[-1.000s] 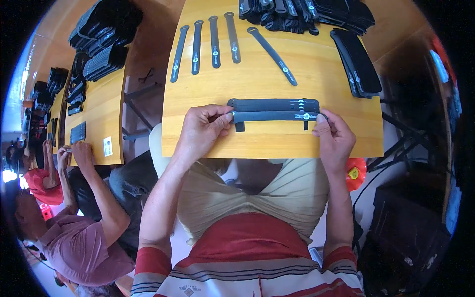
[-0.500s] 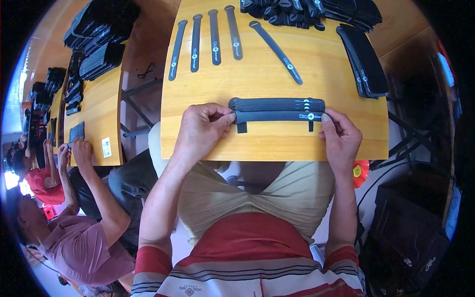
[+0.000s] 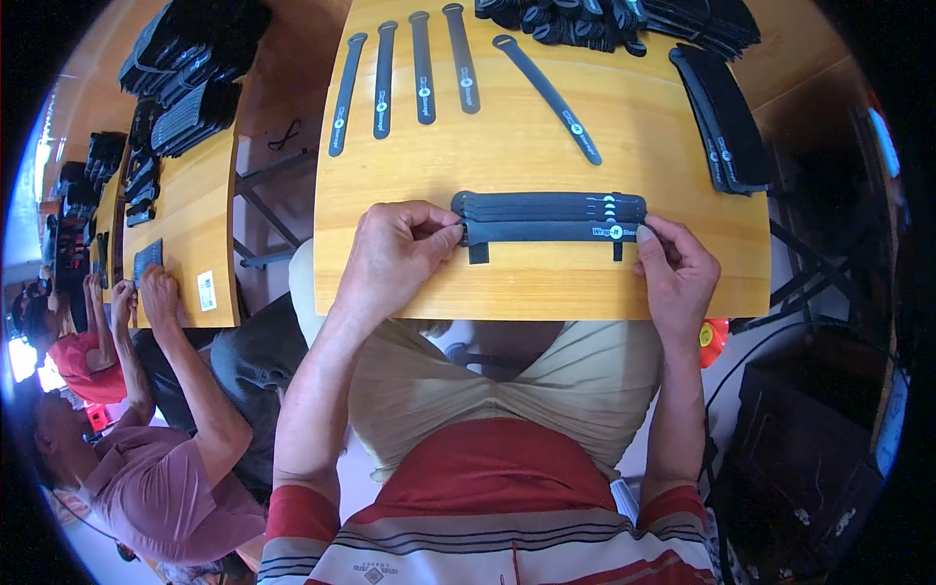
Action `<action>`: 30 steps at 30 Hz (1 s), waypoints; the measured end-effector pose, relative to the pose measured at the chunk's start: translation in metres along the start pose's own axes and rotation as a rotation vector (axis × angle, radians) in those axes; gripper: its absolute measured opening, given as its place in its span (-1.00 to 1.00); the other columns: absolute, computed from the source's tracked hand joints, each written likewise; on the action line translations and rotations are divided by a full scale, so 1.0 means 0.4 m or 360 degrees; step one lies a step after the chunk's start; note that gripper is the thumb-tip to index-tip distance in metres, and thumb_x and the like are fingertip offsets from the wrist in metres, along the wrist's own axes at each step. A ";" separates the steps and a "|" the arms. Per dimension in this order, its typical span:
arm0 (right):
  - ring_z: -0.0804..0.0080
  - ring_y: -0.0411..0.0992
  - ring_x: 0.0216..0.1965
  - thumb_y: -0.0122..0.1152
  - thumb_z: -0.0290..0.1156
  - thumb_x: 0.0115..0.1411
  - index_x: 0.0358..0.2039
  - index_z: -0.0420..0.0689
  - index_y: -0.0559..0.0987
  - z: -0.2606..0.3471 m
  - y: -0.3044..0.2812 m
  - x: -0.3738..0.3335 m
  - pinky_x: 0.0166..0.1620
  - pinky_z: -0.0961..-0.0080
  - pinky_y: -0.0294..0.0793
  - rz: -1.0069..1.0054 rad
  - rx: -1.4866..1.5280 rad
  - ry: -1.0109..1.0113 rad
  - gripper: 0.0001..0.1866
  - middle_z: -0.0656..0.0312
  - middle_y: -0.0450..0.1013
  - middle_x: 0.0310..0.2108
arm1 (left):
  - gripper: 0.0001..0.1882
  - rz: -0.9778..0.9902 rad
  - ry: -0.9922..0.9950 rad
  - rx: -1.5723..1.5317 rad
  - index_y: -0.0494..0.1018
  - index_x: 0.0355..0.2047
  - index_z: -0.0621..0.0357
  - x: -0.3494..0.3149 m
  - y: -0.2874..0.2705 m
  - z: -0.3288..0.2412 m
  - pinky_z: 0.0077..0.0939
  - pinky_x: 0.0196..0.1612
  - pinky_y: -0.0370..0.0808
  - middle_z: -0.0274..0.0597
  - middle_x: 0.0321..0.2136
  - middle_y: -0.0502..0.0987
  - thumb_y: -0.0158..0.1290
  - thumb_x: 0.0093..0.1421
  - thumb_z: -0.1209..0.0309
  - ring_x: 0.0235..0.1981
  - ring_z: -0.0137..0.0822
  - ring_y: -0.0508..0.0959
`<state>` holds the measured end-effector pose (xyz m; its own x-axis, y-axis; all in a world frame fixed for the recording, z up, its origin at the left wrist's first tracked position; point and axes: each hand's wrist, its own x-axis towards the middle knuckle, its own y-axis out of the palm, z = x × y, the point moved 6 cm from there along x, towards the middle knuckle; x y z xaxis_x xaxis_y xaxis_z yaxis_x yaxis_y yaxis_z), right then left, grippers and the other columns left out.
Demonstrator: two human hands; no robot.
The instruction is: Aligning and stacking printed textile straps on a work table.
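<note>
A dark grey hook-and-loop strap lies crosswise near the table's front edge. My left hand pinches its left end between thumb and fingers. At the other end, my right hand has its thumb on top and fingers behind the strap. Just beyond it, several like straps lie overlapped in a row, their printed ends on the right. Two short black tabs stick out toward me from under the front strap, a left tab and a right tab.
Several single straps lie spread at the far left, and a slanted one right of them. Black strap piles stand at the back, with a flat stack at right. Left, a co-worker handles straps at another table.
</note>
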<state>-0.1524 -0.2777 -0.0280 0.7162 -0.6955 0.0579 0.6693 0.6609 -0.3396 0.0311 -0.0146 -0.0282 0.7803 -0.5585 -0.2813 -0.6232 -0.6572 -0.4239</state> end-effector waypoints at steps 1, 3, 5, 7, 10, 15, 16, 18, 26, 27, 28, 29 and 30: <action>0.63 0.47 -0.49 0.31 -0.55 0.29 -0.11 -0.31 0.67 0.000 0.000 -0.001 -0.42 0.65 0.49 -0.0011 0.0006 -0.0004 -0.82 0.25 0.57 -0.41 | -0.90 0.0001 -0.0008 0.0005 0.65 -0.24 0.35 0.000 0.000 -0.002 -0.67 -0.44 0.49 -0.28 -0.48 0.64 0.24 0.29 0.54 -0.53 -0.60 0.53; 0.64 0.47 -0.49 0.31 -0.56 0.28 -0.12 -0.31 0.67 0.001 0.000 -0.002 -0.41 0.65 0.48 -0.0016 0.0014 -0.0007 -0.82 0.26 0.56 -0.41 | -0.90 0.0003 -0.0017 0.0011 0.65 -0.24 0.36 0.001 -0.001 -0.002 -0.67 -0.44 0.50 -0.27 -0.49 0.65 0.25 0.28 0.54 -0.53 -0.60 0.53; 0.64 0.46 -0.49 0.31 -0.56 0.28 -0.13 -0.32 0.67 0.002 -0.001 -0.003 -0.41 0.65 0.47 -0.0022 0.0022 -0.0011 -0.82 0.27 0.56 -0.41 | -0.89 0.0016 0.0006 -0.0017 0.65 -0.25 0.37 0.002 -0.001 -0.004 -0.67 -0.44 0.49 -0.26 -0.49 0.65 0.25 0.27 0.55 -0.53 -0.59 0.54; 0.63 0.46 -0.47 0.31 -0.58 0.27 -0.14 -0.33 0.67 0.002 -0.001 -0.001 -0.38 0.64 0.47 -0.0019 -0.0037 -0.0040 -0.83 0.27 0.56 -0.41 | -0.90 0.0008 -0.0007 0.0016 0.65 -0.26 0.37 0.000 -0.003 -0.007 -0.67 -0.44 0.49 -0.26 -0.49 0.65 0.25 0.27 0.55 -0.53 -0.59 0.54; 0.62 0.46 -0.43 0.31 -0.60 0.25 -0.16 -0.34 0.66 0.004 -0.001 0.000 -0.35 0.63 0.46 -0.0019 -0.0081 -0.0041 -0.84 0.25 0.56 -0.39 | -0.90 0.0004 -0.0024 0.0037 0.64 -0.27 0.38 0.001 -0.003 -0.004 -0.66 -0.44 0.49 -0.26 -0.50 0.65 0.25 0.26 0.56 -0.53 -0.58 0.54; 0.60 0.47 -0.40 0.30 -0.62 0.23 -0.17 -0.34 0.66 0.012 -0.001 -0.004 -0.32 0.63 0.46 -0.0020 -0.0082 -0.0062 -0.84 0.23 0.55 -0.38 | -0.91 0.0010 -0.0001 0.0042 0.65 -0.28 0.37 -0.001 -0.003 -0.014 -0.65 -0.43 0.49 -0.27 -0.50 0.64 0.25 0.25 0.56 -0.52 -0.57 0.54; 0.60 0.47 -0.40 0.30 -0.62 0.23 -0.17 -0.34 0.66 0.011 0.001 -0.004 -0.31 0.63 0.46 -0.0028 -0.0073 -0.0048 -0.84 0.23 0.54 -0.38 | -0.91 0.0007 -0.0032 0.0021 0.65 -0.28 0.37 0.000 -0.003 -0.012 -0.65 -0.43 0.49 -0.27 -0.50 0.64 0.25 0.25 0.57 -0.52 -0.57 0.54; 0.59 0.48 -0.39 0.30 -0.63 0.23 -0.17 -0.34 0.66 0.009 0.000 -0.003 -0.31 0.62 0.47 -0.0019 -0.0097 -0.0056 -0.84 0.22 0.55 -0.38 | -0.92 0.0006 -0.0062 -0.0001 0.65 -0.28 0.37 0.000 -0.002 -0.007 -0.65 -0.42 0.49 -0.27 -0.50 0.64 0.25 0.25 0.57 -0.51 -0.57 0.54; 0.56 0.52 -0.36 0.30 -0.63 0.22 -0.18 -0.34 0.66 0.004 -0.001 -0.006 -0.30 0.62 0.49 -0.0046 -0.0115 -0.0079 -0.85 0.17 0.57 -0.36 | -0.91 0.0002 -0.0098 -0.0062 0.64 -0.27 0.39 0.006 0.002 -0.003 -0.66 -0.42 0.49 -0.25 -0.49 0.65 0.25 0.25 0.58 -0.51 -0.57 0.54; 0.56 0.52 -0.37 0.30 -0.63 0.22 -0.18 -0.34 0.66 0.004 0.000 -0.006 -0.30 0.62 0.49 -0.0043 -0.0105 -0.0087 -0.85 0.17 0.57 -0.36 | -0.91 0.0003 -0.0103 -0.0061 0.64 -0.27 0.39 0.005 0.001 -0.004 -0.66 -0.42 0.49 -0.25 -0.49 0.65 0.25 0.25 0.58 -0.51 -0.57 0.54; 0.56 0.51 -0.37 0.30 -0.63 0.23 -0.19 -0.35 0.66 0.004 0.002 -0.006 -0.30 0.62 0.49 -0.0039 -0.0096 -0.0096 -0.85 0.17 0.57 -0.36 | -0.91 0.0006 -0.0105 -0.0081 0.64 -0.27 0.39 0.005 0.000 -0.004 -0.66 -0.42 0.49 -0.25 -0.49 0.65 0.25 0.25 0.58 -0.51 -0.57 0.54; 0.56 0.51 -0.37 0.30 -0.63 0.23 -0.19 -0.35 0.66 0.003 0.003 -0.006 -0.30 0.62 0.49 -0.0037 -0.0095 -0.0091 -0.85 0.17 0.57 -0.36 | -0.91 0.0009 -0.0107 -0.0101 0.64 -0.27 0.39 0.005 0.000 -0.004 -0.66 -0.42 0.49 -0.24 -0.49 0.65 0.26 0.25 0.58 -0.51 -0.57 0.54; 0.56 0.50 -0.38 0.30 -0.63 0.23 -0.19 -0.35 0.66 0.004 0.003 -0.006 -0.31 0.63 0.48 -0.0048 -0.0073 -0.0090 -0.86 0.17 0.56 -0.36 | -0.91 0.0012 -0.0111 -0.0102 0.64 -0.27 0.39 0.005 0.001 -0.004 -0.66 -0.42 0.49 -0.24 -0.49 0.65 0.26 0.25 0.58 -0.51 -0.57 0.54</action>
<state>-0.1530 -0.2747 -0.0272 0.7066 -0.6971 0.1215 0.6820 0.6251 -0.3797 0.0325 -0.0169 -0.0275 0.7759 -0.5284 -0.3445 -0.6294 -0.6855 -0.3660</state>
